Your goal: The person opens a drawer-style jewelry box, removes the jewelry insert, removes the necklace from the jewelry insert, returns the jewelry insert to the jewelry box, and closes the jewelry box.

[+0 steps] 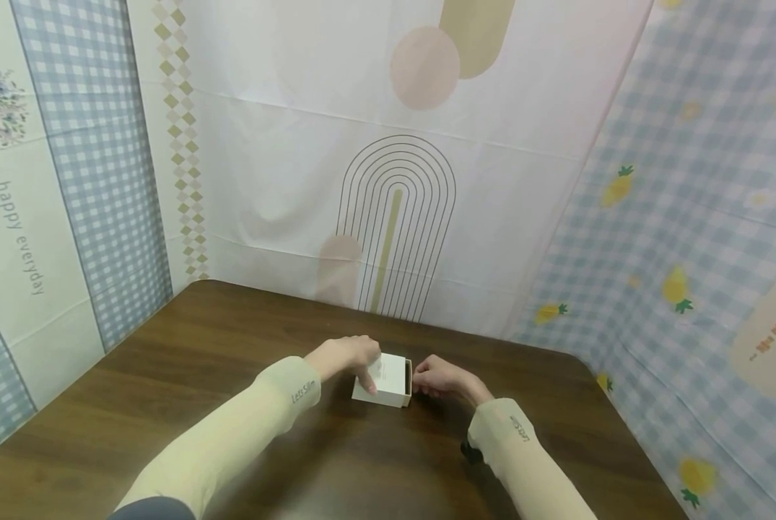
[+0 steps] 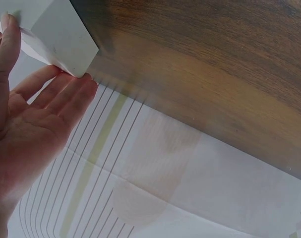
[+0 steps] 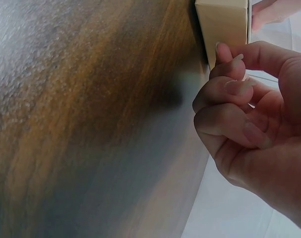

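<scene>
On the brown table lies a small white sliding box (image 1: 390, 370), its inner drawer (image 3: 222, 25) pulled out slightly at the right end so a dark gap shows. My left hand (image 1: 351, 352) grips the box's outer sleeve from the left, thumb toward the near side and fingers over the far side. In the left wrist view the fingertips press along one edge of the white box (image 2: 76, 39). My right hand (image 1: 445, 378) is at the drawer's end. Its thumb and index finger pinch together there, the other fingers curled; what lies between the fingertips is hidden.
The dark wooden table (image 1: 251, 318) has rounded far corners. A white cloth (image 1: 284, 180) with printed arches hangs behind it. Blue checked cloth (image 1: 647, 289) hangs along the right side, and more checked cloth (image 1: 89, 144) on the left.
</scene>
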Tool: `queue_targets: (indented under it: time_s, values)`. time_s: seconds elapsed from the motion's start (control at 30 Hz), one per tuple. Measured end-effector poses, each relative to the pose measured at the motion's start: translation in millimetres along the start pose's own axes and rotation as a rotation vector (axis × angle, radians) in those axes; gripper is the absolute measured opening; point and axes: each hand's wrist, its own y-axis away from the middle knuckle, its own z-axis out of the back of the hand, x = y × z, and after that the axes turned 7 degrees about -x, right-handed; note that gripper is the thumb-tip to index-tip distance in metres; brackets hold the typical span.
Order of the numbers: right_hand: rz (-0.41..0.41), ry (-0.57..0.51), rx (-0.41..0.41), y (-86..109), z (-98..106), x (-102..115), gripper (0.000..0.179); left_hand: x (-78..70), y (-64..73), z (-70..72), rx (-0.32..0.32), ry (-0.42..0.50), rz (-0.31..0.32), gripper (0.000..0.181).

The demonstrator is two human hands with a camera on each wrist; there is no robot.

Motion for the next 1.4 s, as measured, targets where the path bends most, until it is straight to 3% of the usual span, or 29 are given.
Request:
queue_targets:
  time_s: [1.4]
  values:
    - [-0.012,-0.025,0.003,0.0,2.9,-7.6,0.021,-2.0,4.6,1.5,0.004,0.019,-0.007,0.041]
